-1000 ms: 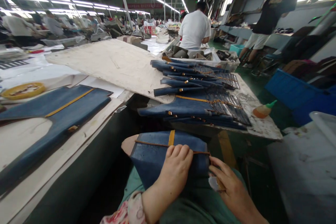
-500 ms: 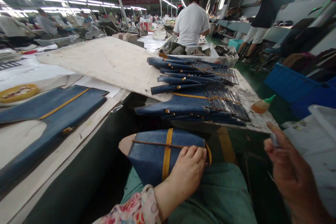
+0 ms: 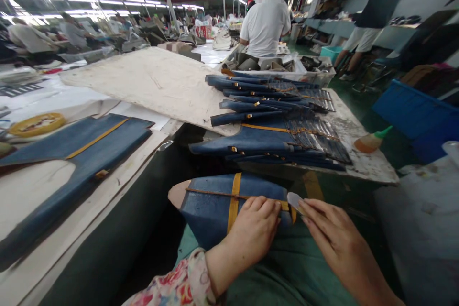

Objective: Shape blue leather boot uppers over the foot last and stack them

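Panel stack (image 3: 263,137) located on the bench (image 3: 353,110). To its right, a bottle (image 3: 369,143); to its left, a board (image 3: 150,76); behind it, a bin (image 3: 322,79); before it, the workpiece (image 3: 210,213).

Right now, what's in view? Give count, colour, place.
Work piece: one, blue and yellow, on lap
Tool: one, pale-ended, by work piece's right end
Stacked pieces: several, blue and yellow, right table
Flat piece: one, blue and yellow, left table
Board: one, cream, left of centre
Dish: one, yellow, left table
Bottle: one, orange and green, right table
Crate: at least one, blue, right
Nearer co-workers: two, white-topped ahead, dark-topped right
Farther co-workers: several, colours blurred, background
Left hand: one, bare, on work piece
Right hand: one, bare, holding tool
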Demonstrator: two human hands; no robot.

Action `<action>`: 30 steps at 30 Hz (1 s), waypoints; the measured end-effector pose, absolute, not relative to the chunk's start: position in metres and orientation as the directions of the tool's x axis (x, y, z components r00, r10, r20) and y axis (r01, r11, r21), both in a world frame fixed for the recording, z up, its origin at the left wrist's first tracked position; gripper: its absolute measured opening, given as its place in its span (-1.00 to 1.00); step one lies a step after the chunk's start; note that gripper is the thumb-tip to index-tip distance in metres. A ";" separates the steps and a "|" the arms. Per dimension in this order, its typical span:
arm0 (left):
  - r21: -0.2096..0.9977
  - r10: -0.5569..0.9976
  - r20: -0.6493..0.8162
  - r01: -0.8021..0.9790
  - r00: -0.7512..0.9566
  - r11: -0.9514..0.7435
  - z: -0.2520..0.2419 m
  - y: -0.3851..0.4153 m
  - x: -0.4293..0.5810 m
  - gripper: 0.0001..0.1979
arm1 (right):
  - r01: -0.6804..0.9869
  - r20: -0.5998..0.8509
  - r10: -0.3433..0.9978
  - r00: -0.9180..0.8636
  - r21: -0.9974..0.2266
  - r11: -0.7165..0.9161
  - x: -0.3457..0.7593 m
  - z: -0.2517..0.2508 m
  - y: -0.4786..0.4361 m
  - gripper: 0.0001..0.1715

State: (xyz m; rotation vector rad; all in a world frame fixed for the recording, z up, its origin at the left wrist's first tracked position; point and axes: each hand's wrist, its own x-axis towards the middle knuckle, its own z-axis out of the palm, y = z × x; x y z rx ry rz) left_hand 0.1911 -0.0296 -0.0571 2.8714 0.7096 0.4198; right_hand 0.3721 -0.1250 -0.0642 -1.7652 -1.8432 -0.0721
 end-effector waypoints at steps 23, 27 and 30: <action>0.141 0.647 0.351 0.645 0.677 -0.751 -0.064 -0.019 0.097 -0.63 | 0.901 0.390 0.910 -0.144 -0.328 0.283 0.283 -0.062 -0.068 -0.64; 0.081 0.641 0.356 0.661 0.680 -0.746 -0.067 -0.022 0.091 -0.61 | 0.873 0.352 0.928 -0.122 -0.407 0.269 0.288 -0.064 -0.067 -0.66; 0.091 0.655 0.358 0.673 0.666 -0.734 -0.068 -0.025 0.090 -0.61 | 0.833 0.287 0.950 -0.119 -0.492 0.253 0.292 -0.062 -0.067 -0.68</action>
